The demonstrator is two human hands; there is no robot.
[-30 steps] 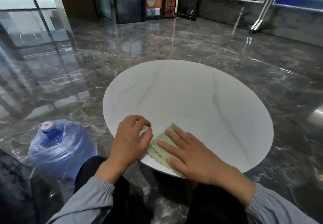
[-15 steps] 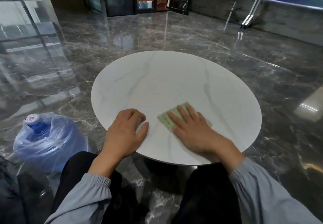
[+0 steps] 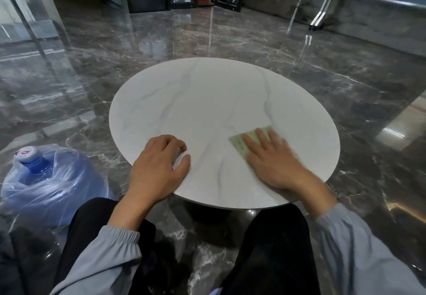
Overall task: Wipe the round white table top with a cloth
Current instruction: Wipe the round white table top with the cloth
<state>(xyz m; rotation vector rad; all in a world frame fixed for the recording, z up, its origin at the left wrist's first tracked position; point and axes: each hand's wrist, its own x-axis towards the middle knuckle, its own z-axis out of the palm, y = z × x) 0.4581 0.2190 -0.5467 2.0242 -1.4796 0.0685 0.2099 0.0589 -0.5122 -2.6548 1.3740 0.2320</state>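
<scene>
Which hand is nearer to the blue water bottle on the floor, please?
Left. The left hand rests on the table edge nearest the water bottle; the right hand presses the cloth farther right.

The round white counter (image 3: 207,101), grey-veined, stands on a dark polished marble floor (image 3: 230,39). A pale green cloth (image 3: 239,143) lies flat on its near right area. The right hand (image 3: 274,163) presses on the cloth with straight fingers. The left hand (image 3: 156,168) rests at the near left edge, fingers loosely curled, holding nothing. A plastic-wrapped blue water jug (image 3: 46,179) sits on the floor, left of the counter.
</scene>
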